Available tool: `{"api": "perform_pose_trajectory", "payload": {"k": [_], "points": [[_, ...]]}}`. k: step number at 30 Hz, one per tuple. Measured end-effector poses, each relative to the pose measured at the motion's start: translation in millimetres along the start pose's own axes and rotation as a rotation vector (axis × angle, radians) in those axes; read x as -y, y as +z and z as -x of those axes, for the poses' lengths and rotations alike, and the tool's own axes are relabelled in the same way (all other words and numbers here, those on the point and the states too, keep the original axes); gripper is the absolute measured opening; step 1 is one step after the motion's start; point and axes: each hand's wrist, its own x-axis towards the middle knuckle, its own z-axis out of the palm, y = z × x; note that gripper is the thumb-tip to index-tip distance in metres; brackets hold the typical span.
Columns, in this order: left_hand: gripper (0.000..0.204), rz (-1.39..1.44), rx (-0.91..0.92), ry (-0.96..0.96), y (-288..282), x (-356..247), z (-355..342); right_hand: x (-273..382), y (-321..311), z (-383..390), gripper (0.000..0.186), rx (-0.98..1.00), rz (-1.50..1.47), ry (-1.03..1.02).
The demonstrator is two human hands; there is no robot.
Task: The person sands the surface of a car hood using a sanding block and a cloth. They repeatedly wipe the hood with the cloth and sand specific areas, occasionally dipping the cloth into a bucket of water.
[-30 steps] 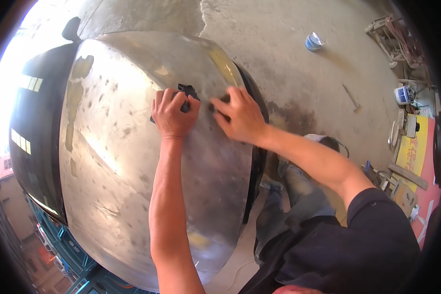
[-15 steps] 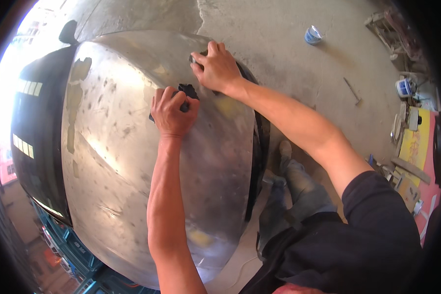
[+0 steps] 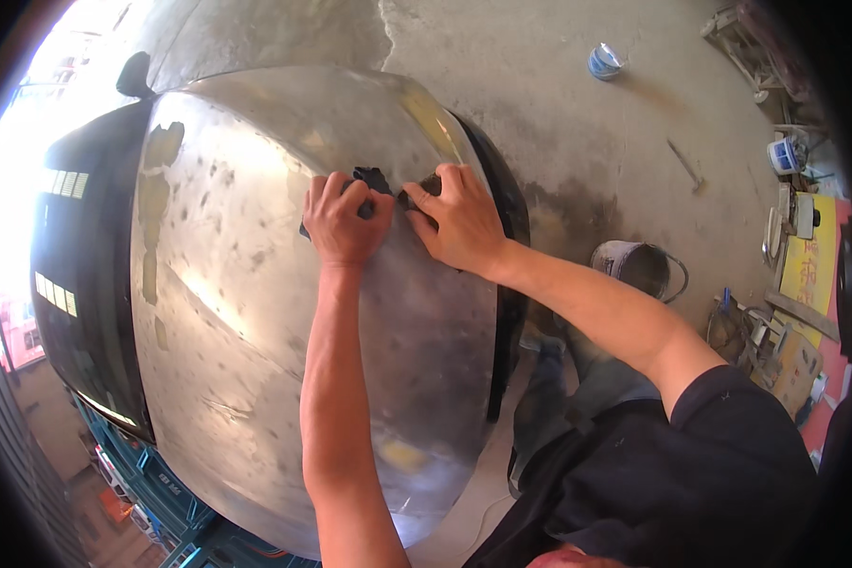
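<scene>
Beneath both hands lies a car hood (image 3: 256, 322), mostly bare, scuffed metal with olive patches near the windshield and yellowish spots toward its front edge. My left hand (image 3: 347, 216) rests on the hood, fingers curled round a black crumpled piece (image 3: 373, 177), perhaps cloth or abrasive sheet; its exact kind is unclear. Just right of it, my right hand (image 3: 459, 216) presses down on the metal near the front edge. Its fingers close over a small dark block (image 3: 428, 186), mostly covered by the hand.
A dark windshield (image 3: 90, 256) borders the hood on the left, with a side mirror (image 3: 134, 76) beyond. On the concrete floor stand a grey bucket (image 3: 625, 265) and a small blue tub (image 3: 603, 64); a hammer-like tool (image 3: 686, 166) lies there. Teal cases (image 3: 161, 488) sit at lower left.
My right hand has come nearer to me, from the hood's far front corner to beside my left hand. The left hand keeps its place on the hood. The grey bucket now shows.
</scene>
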Motion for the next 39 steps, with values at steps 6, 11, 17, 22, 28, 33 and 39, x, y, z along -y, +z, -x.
{"api": "perform_pose_trajectory", "payload": {"k": [6, 11, 17, 22, 28, 33, 39], "points": [[0.022, 0.028, 0.002, 0.006, 11, -9, -8, -45, 24, -94, 0.034, -0.028, 0.067, 0.055], [0.018, -0.011, 0.027, -0.023, -5, -2, 0, -9, 7, -18, 0.039, 0.065, -0.075, -0.016], [0.018, 0.01, 0.029, 0.001, 7, -9, -6, -47, 31, -86, 0.038, 0.004, 0.059, 0.07], [0.02, -0.003, 0.021, -0.012, -1, -9, -3, -34, 8, -35, 0.036, 0.035, -0.041, -0.007], [0.021, 0.001, 0.008, 0.007, 1, -4, 0, -44, 8, -31, 0.037, -0.002, -0.04, 0.007], [0.018, -0.006, 0.017, 0.027, 3, -9, -10, -60, -14, -35, 0.037, -0.021, -0.05, -0.053], [0.012, -0.007, 0.025, 0.003, -1, 3, 2, -63, -8, 3, 0.036, -0.003, -0.045, -0.061]]}}
